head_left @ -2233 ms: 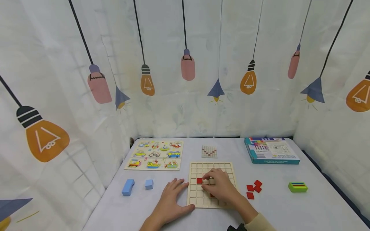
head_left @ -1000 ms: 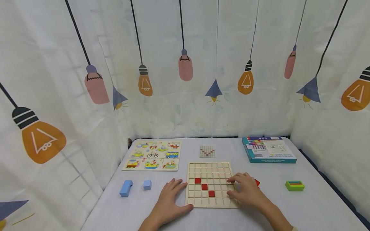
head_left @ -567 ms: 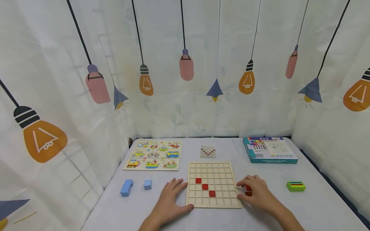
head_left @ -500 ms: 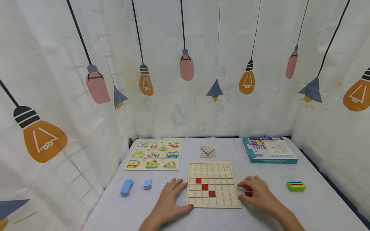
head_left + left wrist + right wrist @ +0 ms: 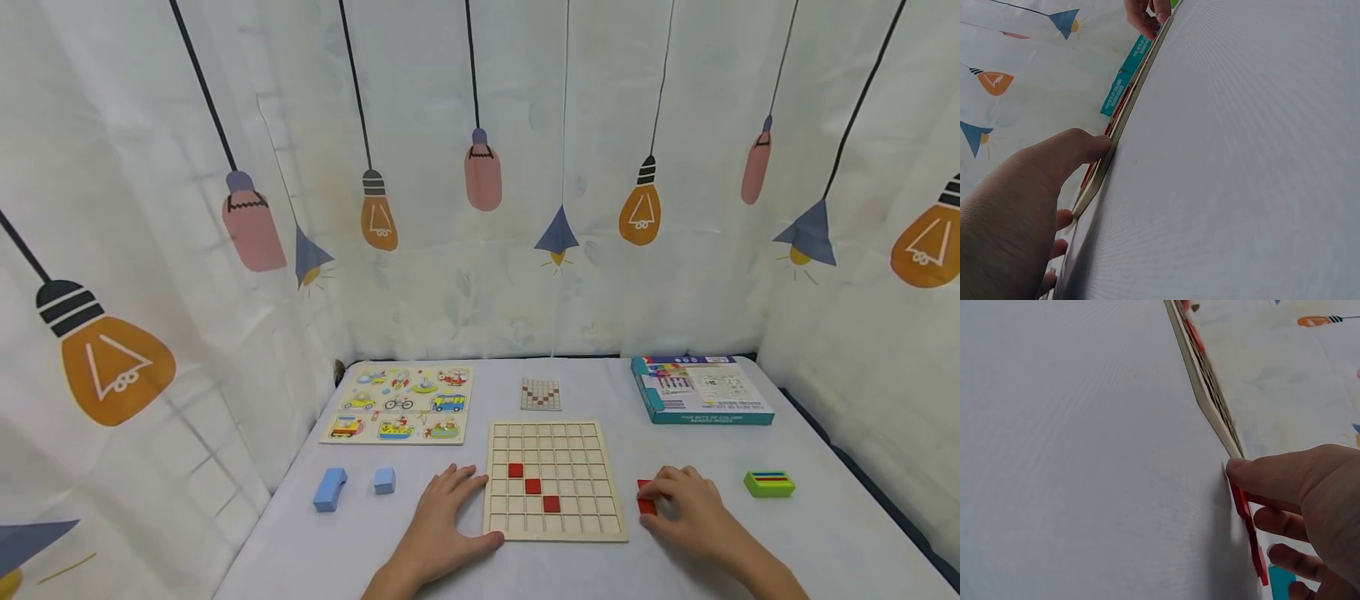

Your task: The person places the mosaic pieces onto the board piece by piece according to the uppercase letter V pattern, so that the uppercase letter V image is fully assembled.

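Just off the right edge of the pale wooden grid board [image 5: 573, 487], the thumb and forefinger of my right hand [image 5: 696, 507] are bracketing one thin, square red tile [image 5: 646, 506], bending around it probably because its flatness is leaving little to grip; whether they are pinching firmly I cannot tell. My left hand [image 5: 446, 517] is lying with fingers straight and spread beside the board's left edge, thumb touching the near corner, presumably steadying it against sliding. Three red tiles [image 5: 532, 486] are sitting in separate squares, stepping diagonally towards me and rightward. Of the loose tiles I am seeing two, this one and another just beyond; my hand may be hiding more. Farther out, one light-blue arched block [image 5: 330, 489] and one light-blue cube [image 5: 385, 480] are lying leftward, and one lime-green striped block [image 5: 769, 486] is sitting rightward. Beyond the board, one small card printed with a reddish-brown V [image 5: 542, 395] is lying between one colourful vehicle picture board [image 5: 401, 403] and one flat teal-edged box [image 5: 705, 400].
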`<state>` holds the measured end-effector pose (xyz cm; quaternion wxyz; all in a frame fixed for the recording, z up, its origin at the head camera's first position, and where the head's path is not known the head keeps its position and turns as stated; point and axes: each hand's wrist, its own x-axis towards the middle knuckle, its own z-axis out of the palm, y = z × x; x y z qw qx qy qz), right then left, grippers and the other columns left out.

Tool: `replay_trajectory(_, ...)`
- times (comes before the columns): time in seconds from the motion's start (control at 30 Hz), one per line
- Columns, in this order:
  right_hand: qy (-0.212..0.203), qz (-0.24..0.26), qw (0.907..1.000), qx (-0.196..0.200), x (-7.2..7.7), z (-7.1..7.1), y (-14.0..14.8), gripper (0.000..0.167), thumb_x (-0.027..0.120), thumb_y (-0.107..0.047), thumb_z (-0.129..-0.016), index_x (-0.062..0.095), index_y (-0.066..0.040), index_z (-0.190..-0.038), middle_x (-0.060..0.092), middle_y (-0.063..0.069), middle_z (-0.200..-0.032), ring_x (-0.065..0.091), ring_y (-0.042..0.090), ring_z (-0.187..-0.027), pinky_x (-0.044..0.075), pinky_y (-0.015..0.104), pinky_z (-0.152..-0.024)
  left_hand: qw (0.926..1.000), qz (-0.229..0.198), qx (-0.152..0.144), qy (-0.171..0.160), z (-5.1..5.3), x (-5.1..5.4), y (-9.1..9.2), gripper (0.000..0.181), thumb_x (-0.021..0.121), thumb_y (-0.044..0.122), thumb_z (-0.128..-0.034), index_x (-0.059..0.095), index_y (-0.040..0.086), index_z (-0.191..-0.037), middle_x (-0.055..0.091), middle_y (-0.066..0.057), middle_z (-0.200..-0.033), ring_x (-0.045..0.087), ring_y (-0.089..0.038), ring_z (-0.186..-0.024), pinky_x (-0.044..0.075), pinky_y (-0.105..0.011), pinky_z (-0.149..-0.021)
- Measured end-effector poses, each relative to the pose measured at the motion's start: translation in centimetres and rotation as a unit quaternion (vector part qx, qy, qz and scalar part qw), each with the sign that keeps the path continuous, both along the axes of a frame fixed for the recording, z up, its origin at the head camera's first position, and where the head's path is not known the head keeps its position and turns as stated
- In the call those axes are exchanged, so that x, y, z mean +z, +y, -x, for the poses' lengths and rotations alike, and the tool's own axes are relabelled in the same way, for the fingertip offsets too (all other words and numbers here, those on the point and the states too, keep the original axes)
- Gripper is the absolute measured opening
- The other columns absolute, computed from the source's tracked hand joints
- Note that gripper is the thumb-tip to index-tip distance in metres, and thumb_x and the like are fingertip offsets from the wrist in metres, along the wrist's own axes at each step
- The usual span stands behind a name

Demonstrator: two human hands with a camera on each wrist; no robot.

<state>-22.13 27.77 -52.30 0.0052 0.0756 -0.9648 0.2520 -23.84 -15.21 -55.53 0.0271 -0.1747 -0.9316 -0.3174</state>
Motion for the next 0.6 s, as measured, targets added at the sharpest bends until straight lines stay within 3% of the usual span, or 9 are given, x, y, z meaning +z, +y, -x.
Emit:
replay_trajectory(0.3, -0.026, 0.020, 0.9994, -0.012, -0.24, -0.08, 0.60, 0.028, 0.097, -0.036, -0.086, 0.080, -0.038, -0.108, 0.073, -0.011, -0.116, 0.054, 0.018, -0.117, 0.044, 0.046, -0.095, 0.9999, 0.007, 0.001, -0.012, -0.01, 0.06, 0.06, 0.094, 0.083, 0.081, -0.0806, 0.064, 0.028, -0.156, 0.055, -0.004, -0.168, 0.036, -0.044, -0.166, 0.025, -0.072, -0.138)
replay_trajectory(0.6, -0.032, 0.034, 0.9989, -0.011, -0.55, 0.16, 0.63, 0.026, 0.095, -0.037, -0.088, 0.080, -0.037, -0.108, 0.075, -0.014, -0.118, 0.054, 0.018, -0.118, 0.044, 0.044, -0.097, 0.9999, 0.009, 0.002, -0.006, 0.02, 0.21, 0.07, 0.094, 0.083, 0.081, -0.0805, 0.065, 0.027, -0.155, 0.055, -0.004, -0.168, 0.037, -0.044, -0.166, 0.025, -0.072, -0.138)
